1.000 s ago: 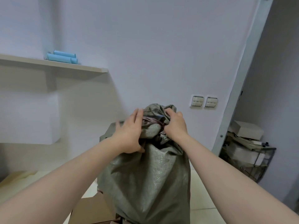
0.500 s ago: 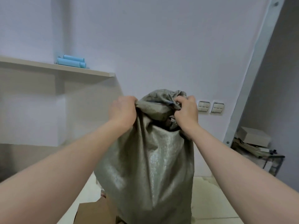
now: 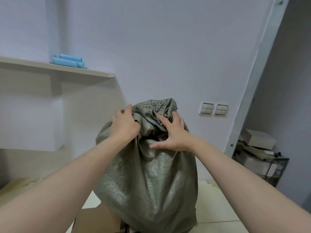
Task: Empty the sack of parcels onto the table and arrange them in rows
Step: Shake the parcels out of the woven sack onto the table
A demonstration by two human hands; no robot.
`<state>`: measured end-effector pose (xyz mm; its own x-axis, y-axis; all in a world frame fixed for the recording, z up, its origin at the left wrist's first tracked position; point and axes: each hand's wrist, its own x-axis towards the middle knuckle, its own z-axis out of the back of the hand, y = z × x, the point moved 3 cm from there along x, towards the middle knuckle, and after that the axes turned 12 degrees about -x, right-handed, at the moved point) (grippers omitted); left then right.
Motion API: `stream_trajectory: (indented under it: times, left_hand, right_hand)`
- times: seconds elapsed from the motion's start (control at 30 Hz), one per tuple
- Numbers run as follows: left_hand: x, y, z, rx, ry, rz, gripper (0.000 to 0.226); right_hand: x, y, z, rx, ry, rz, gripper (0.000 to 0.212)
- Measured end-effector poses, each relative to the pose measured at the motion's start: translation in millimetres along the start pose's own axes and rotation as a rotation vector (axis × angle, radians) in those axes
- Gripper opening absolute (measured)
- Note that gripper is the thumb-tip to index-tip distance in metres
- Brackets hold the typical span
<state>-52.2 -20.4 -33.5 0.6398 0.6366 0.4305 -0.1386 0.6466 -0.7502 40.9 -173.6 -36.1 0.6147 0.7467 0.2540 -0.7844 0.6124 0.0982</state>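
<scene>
A bulging grey-green woven sack stands upright in front of me, its neck bunched at the top. My left hand grips the left side of the bunched neck. My right hand lies on the right side of the neck with fingers spread, the fingertips pressing into the folds. The parcels are hidden inside the sack. No table surface shows in this view.
Brown cardboard lies at the sack's foot on the pale tiled floor. A wall shelf with blue rolls is at upper left. A wire rack with boxes stands at right, beside a metal post.
The sack was lifted by its neck half a second ago and has come back down. My right hand has loosened from a fist to spread fingers on the neck.
</scene>
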Motion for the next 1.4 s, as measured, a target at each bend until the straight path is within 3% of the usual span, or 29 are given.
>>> stream_trajectory:
  times: [0.07, 0.17, 0.23, 0.33, 0.43, 0.63, 0.73, 0.9, 1.03, 1.07, 1.13, 1.2, 1.23, 1.3, 1.33, 1.4]
  left_hand:
    - [-2, -6, 0, -0.026, 0.065, -0.052, 0.073]
    - [-15, -14, -2, -0.059, 0.324, -0.190, 0.098]
    - [-23, -10, -4, 0.068, 0.441, -0.277, 0.121]
    - [-32, 4, -6, 0.358, 0.360, -0.281, 0.143]
    - [-39, 5, -14, 0.273, 0.328, -0.264, 0.153]
    - [-18, -22, -8, 0.060, 0.086, -0.536, 0.155]
    - [-10, -2, -12, 0.022, 0.154, -0.477, 0.154]
    - [-11, 27, -20, 0.041, 0.238, -0.382, 0.149]
    - [-14, 27, -26, 0.273, 0.293, -0.359, 0.124]
    - [-16, 27, -27, 0.302, 0.272, -0.360, 0.113]
    - [-20, 28, -30, 0.299, 0.240, -0.367, 0.097]
    - [-24, 30, -34, 0.280, 0.250, -0.399, 0.086]
    - [-25, 32, -35, 0.272, 0.262, -0.421, 0.081]
    - [-30, 34, -34, 0.245, 0.294, -0.469, 0.073]
    - [-32, 35, -33, 0.228, 0.315, -0.499, 0.070]
    - [-38, 38, -31, 0.215, 0.357, -0.556, 0.067]
  right_hand:
    - [-3, 1, -3, -0.082, -0.031, -0.046, 0.107]
    - [-4, -4, -7, -0.069, -0.215, -0.137, 0.077]
    - [-5, -5, -9, -0.053, -0.312, -0.147, 0.059]
    - [-7, -1, -6, -0.033, -0.388, -0.131, 0.055]
    - [-2, 6, 19, -0.016, -0.516, -0.114, 0.052]
    - [7, 19, 71, 0.036, -0.895, -0.027, 0.042]
    - [9, 9, 35, -0.034, -0.803, 0.099, 0.032]
    - [5, -2, -30, -0.050, -0.448, 0.242, 0.034]
    - [6, 1, -24, 0.109, -0.276, 0.292, 0.025]
    - [6, 0, -18, 0.182, -0.261, 0.270, 0.016]
    - [5, -7, -7, 0.318, -0.413, 0.143, 0.011]
    - [2, -22, -4, 0.356, -0.617, -0.148, 0.031]
    - [3, -32, -7, 0.345, -0.595, -0.300, 0.049]
    - [6, -45, -19, 0.341, -0.282, -0.464, 0.100]
    - [6, -49, -27, 0.392, -0.124, -0.451, 0.119]
    - [8, -46, -38, 0.588, 0.066, -0.312, 0.133]
